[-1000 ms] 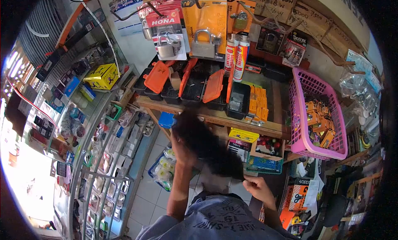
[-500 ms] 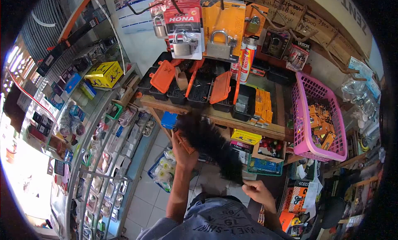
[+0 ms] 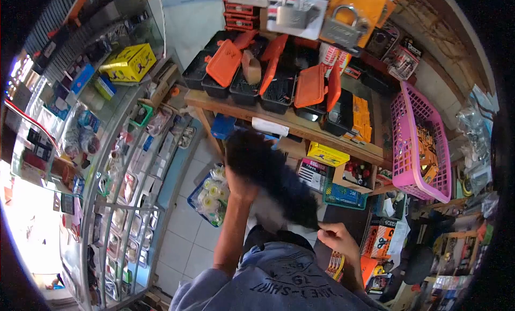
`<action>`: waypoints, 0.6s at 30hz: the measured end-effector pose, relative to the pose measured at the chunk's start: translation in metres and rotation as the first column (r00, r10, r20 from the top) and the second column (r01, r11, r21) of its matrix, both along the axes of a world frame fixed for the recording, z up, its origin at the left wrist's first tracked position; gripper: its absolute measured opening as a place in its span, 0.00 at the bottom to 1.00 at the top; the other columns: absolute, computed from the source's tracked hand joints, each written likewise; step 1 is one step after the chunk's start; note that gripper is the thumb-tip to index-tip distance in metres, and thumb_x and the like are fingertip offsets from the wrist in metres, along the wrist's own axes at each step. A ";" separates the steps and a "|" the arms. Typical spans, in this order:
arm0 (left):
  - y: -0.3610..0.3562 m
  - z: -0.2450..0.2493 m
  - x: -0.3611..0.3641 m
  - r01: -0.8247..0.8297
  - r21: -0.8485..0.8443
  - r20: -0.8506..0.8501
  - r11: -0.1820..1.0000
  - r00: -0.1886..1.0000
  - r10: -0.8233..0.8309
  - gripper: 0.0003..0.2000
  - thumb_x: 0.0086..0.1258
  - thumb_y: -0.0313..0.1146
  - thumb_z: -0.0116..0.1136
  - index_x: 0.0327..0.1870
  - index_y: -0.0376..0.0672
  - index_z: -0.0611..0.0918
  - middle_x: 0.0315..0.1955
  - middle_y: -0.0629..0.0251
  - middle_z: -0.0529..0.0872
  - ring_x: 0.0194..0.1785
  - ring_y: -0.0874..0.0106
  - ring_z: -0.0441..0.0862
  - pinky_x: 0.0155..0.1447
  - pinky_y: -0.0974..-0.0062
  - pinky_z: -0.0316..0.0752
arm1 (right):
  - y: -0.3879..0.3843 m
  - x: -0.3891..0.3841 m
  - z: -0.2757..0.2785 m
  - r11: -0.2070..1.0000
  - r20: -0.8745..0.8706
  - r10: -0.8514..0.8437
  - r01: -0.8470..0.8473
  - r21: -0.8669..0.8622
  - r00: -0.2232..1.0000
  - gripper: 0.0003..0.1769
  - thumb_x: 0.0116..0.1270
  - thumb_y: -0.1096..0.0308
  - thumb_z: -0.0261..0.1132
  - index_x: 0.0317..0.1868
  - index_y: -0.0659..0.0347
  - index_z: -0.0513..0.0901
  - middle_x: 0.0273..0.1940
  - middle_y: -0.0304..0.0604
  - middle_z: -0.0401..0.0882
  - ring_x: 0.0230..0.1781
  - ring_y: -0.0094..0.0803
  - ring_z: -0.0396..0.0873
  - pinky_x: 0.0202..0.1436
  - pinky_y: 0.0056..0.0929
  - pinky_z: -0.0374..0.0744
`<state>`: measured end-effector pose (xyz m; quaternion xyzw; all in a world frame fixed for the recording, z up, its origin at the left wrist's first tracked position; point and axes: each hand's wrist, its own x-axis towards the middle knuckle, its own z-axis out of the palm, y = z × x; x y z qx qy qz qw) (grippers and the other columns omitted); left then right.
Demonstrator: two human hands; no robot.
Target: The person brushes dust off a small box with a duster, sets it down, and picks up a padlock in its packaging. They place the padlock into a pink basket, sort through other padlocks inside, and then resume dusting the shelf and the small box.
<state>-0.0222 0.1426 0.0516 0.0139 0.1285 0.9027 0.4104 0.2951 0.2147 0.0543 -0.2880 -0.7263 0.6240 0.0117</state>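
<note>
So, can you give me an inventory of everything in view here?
Fluffy duster: one, black, between the hands
Padlocks: at least two, silver, hanging on cards above
Bins: several, black, on the table
Lids: several, orange, at the bins
Small boxes: several, orange, right of the bins
Table: one, wooden, ahead
Basket: one, pink, right
Boxes: two, yellow, on the left counter and under the table
Box: one, blue, under the table
Display case: one, glass, left
Left hand: one, bare, against the duster, grip hidden
Right hand: one, bare, pinching the duster's end
</note>
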 end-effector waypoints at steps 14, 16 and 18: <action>-0.003 -0.005 0.009 0.191 0.185 -0.027 0.964 0.982 -0.189 0.35 0.74 0.62 0.35 0.65 0.39 0.72 0.61 0.51 0.76 0.67 0.52 0.70 0.74 0.48 0.58 | 0.017 0.038 -0.010 0.997 0.014 0.006 -0.007 0.077 1.000 0.24 0.71 0.62 0.65 0.60 0.72 0.78 0.24 0.31 0.73 0.23 0.15 0.65 0.25 0.22 0.66; 0.002 0.012 0.014 0.113 0.126 0.053 0.986 0.991 -0.120 0.36 0.74 0.63 0.35 0.65 0.37 0.72 0.60 0.50 0.77 0.66 0.48 0.69 0.74 0.47 0.58 | 0.020 0.044 -0.014 0.994 -0.004 -0.049 0.049 0.093 0.999 0.24 0.70 0.62 0.66 0.59 0.72 0.78 0.24 0.31 0.73 0.24 0.15 0.64 0.26 0.22 0.66; 0.007 0.021 0.024 0.080 0.130 0.035 0.988 0.996 -0.085 0.36 0.74 0.63 0.35 0.64 0.37 0.72 0.60 0.49 0.77 0.65 0.48 0.71 0.73 0.48 0.59 | 0.021 0.050 -0.017 0.990 -0.022 -0.100 0.101 0.102 0.995 0.24 0.70 0.62 0.66 0.58 0.72 0.79 0.24 0.31 0.73 0.24 0.15 0.64 0.26 0.22 0.66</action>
